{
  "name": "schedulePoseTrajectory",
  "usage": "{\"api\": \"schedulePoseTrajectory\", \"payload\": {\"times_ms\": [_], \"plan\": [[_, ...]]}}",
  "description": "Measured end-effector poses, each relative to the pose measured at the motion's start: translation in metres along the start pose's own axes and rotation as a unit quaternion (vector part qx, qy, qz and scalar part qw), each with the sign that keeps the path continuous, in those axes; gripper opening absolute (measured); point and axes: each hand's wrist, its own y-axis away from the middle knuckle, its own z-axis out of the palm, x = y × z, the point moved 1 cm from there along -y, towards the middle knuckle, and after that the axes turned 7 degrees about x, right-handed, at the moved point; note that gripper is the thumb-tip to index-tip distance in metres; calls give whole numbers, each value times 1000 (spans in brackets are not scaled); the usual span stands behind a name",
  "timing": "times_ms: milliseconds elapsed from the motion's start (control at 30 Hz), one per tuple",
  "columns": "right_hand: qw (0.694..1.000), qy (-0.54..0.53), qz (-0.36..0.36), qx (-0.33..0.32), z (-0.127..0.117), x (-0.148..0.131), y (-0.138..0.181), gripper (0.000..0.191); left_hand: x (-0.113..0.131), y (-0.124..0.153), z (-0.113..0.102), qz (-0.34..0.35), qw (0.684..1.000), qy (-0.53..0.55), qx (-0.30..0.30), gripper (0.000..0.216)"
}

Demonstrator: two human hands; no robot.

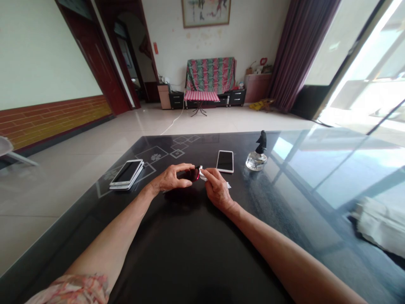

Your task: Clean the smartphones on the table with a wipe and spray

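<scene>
My left hand (172,177) grips a dark phone with a red edge (195,173) between thumb and fingers, just above the black table. At the phone's right end, my right hand (218,188) is closed on a crumpled white tissue (202,173), which touches the red edge. Part of the tissue pokes out past the right side of that hand. Behind my right hand lies a white phone (225,161) with a dark screen. A small stack of white phones (127,174) rests to the left of my left hand.
A clear spray bottle with a black trigger top (257,158) stands right of the white phone. On the glossy black table (177,253), a pale cloth (379,223) lies at the right edge. Across the tiled floor is a small striped table (201,96).
</scene>
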Motion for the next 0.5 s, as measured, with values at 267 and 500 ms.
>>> {"api": "schedulePoseTrajectory", "payload": {"times_ms": [267, 500], "plan": [[999, -4, -31, -28, -1, -11, 2, 48, -1, 1, -5, -19, 1000, 23, 10, 61], [1000, 10, -15, 14, -3, -5, -1, 49, 1, -1, -2, 7, 998, 54, -18, 63]]}}
